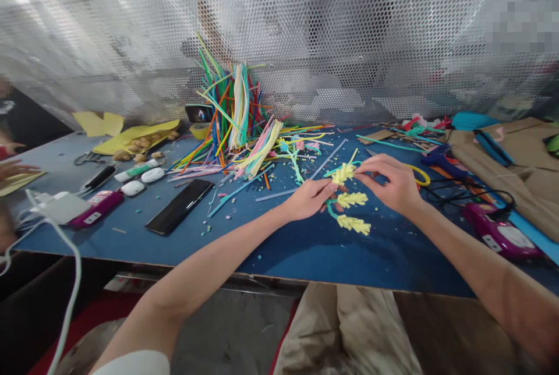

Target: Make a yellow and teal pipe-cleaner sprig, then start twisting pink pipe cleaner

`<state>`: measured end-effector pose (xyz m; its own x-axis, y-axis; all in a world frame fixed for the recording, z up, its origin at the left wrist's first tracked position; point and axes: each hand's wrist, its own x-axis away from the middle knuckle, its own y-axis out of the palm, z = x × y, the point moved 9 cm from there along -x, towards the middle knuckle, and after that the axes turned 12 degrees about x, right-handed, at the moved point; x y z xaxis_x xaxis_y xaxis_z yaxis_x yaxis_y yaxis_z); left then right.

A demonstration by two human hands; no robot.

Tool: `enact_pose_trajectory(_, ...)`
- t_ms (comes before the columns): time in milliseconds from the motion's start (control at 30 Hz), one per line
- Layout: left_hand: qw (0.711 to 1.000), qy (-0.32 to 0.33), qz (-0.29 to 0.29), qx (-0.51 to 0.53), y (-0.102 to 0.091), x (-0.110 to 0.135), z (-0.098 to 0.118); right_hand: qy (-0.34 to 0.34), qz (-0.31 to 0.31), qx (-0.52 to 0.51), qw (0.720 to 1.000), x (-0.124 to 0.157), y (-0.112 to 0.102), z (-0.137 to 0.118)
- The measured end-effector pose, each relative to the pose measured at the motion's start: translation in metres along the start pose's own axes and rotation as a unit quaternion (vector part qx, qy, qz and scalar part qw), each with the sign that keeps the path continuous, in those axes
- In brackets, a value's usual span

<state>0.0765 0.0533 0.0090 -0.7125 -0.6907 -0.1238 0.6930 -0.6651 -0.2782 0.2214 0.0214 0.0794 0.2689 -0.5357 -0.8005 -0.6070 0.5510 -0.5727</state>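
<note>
My left hand [309, 199] and my right hand [388, 184] meet over a blue table [305, 250]. Between them is a pipe-cleaner flower piece [349, 207] with a teal stem and three fuzzy yellow heads. The left fingers pinch the stem near the top yellow head. With its fingers closed, the right hand pinches that top head from the other side. The two lower yellow heads rest on the table just below the hands.
A tall heap of coloured pipe cleaners [236, 119] stands at the back centre. A black phone [180, 206], white earbud cases [140, 181] and a magenta device [96, 208] lie left. Another magenta device [502, 235], cables and cardboard [502, 154] sit right. Perforated metal screen [305, 31] behind.
</note>
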Motion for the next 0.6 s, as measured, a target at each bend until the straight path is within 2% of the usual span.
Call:
enact_pose_trajectory(133, 1.000, 0.001, 0.002, 0.008, 0.0013, -0.0001, -0.0004, -0.012, -0.001, -0.003, 1.000, 0.0000, -0.0005, -0.0041)
enact_pose_trajectory(333, 0.999, 0.014, 0.043, 0.005, -0.0047, -0.0003, -0.0019, -0.017, -0.007, -0.001, 1.000, 0.0001, 0.0024, -0.0045)
enact_pose_trajectory(600, 0.995, -0.020, 0.007, 0.098, -0.0003, -0.0008, -0.0075, -0.045, -0.018, -0.014, 0.999, -0.0007, 0.0007, -0.0059)
